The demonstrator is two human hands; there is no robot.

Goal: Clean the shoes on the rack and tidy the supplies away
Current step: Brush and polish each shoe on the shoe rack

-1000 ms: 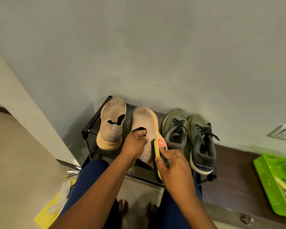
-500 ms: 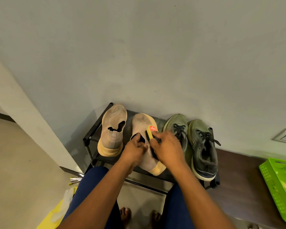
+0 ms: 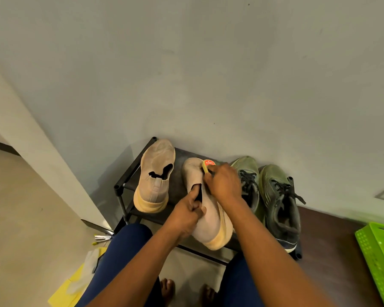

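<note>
- Grey wall (image 3: 186, 74) behind rack, pale floor (image 3: 27, 207) left of rack, dark wood ledge (image 3: 328, 231) right of rack.
- Black shoe rack (image 3: 129, 180) against wall, straight ahead of knees; top shelf carrying four shoes in a row.
- Right half of rack: two olive lace-up sneakers (image 3: 279, 202), toes to wall, side by side, untouched for now.
- Green basket (image 3: 377, 255) well right of rack on ledge, probably home for supplies.
- Left end of rack: beige slip-on (image 3: 155, 176), flat on its sole, toe to wall.
- Second from left on rack: held beige shoe (image 3: 208, 209), tipped onto its side, long axis running heel-near to toe-far, slightly angled left at toe.
- Left of rack on floor: yellow cloth (image 3: 62, 293) with pale rag on top, small tool with yellow tip nearby; too small to identify.
- Left hand (image 3: 186, 216) clamped on collar of held beige shoe, fingers hooked into opening, steadying it.
- Right hand (image 3: 224, 182) wrapped round yellow brush (image 3: 207, 166), red label showing at far end, bristles against upper near toe.
- Key relation: brush at far toe end, heel end nearest body; right hand the farther one, so likely a pull stroke back along long axis toward heel.
- Judgement: mid-clean on second shoe; sneakers and tidy-up pending.
</note>
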